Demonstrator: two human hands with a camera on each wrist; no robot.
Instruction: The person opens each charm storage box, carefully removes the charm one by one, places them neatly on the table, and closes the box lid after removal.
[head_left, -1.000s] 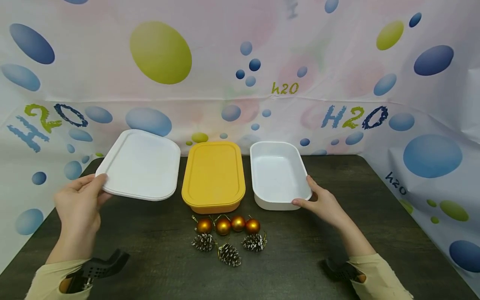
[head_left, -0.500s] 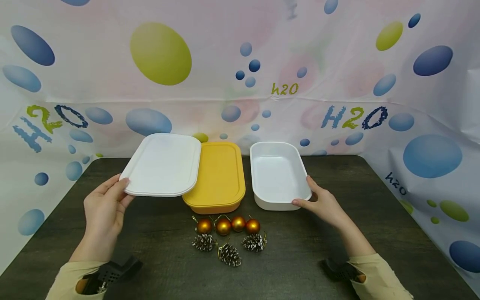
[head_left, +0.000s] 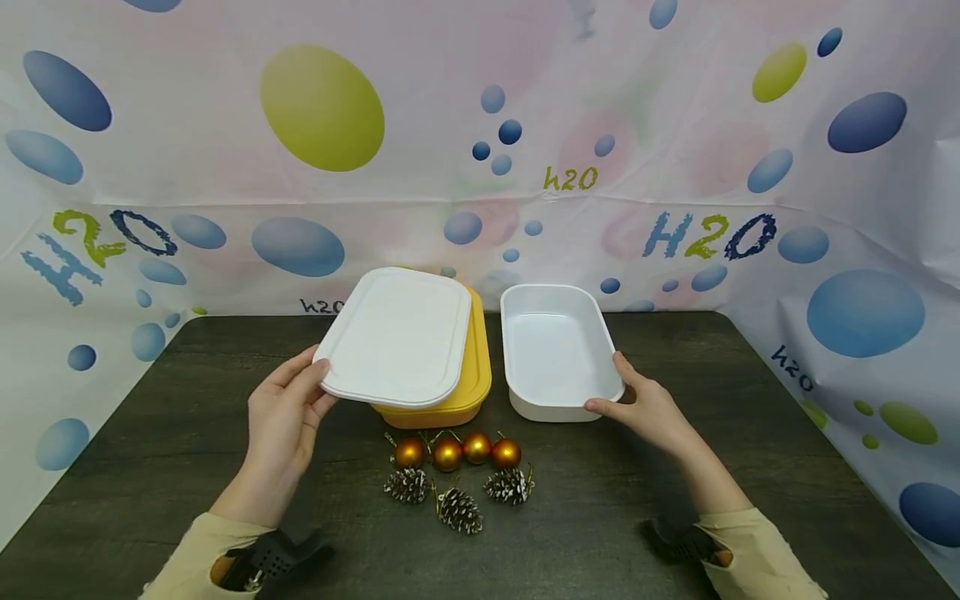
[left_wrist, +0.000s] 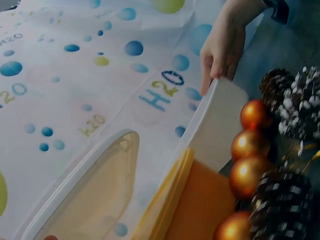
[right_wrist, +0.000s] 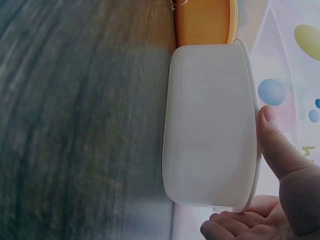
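Note:
My left hand (head_left: 288, 421) pinches a white lid (head_left: 397, 337) by its near left corner, thumb on top. The lid hangs tilted above the yellow lidded container (head_left: 476, 367) and covers much of it in the head view. Its underside shows in the left wrist view, apart from the yellow container (left_wrist: 200, 205). At the right stands an uncovered white container (head_left: 555, 350) with nothing inside. My right hand (head_left: 648, 408) holds that container's near right corner, the thumb at the near rim and the fingers along the right side, as the right wrist view also shows.
Several shiny orange-gold baubles (head_left: 447, 454) lie in a row before the yellow container. Nearer still are three frosted pine cones (head_left: 460, 510) on the dark wooden table (head_left: 360, 550). A patterned white sheet (head_left: 450, 100) hangs behind the table's far edge.
My left hand has carried the white lid rightward, from left of the yellow container to over it. My right hand and the white container have stayed put.

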